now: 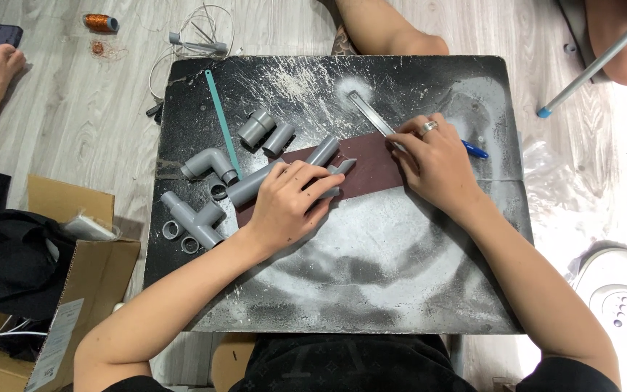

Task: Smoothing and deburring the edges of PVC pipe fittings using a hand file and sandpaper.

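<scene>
Left hand [288,203] clamps a grey pipe piece [337,174] at its 1 o'clock; right hand [435,161] flat, pinning the brown sandpaper [371,168].

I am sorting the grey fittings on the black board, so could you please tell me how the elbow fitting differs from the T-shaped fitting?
The elbow fitting has one curved bend and two ends; the T-shaped fitting has a straight run with a side branch, so three ends. The elbow fitting lies beside the teal strip, higher on the black board; the T-shaped fitting lies lower, near the left edge, and looks longer. Both are grey plastic, lying untouched by either hand.
</scene>
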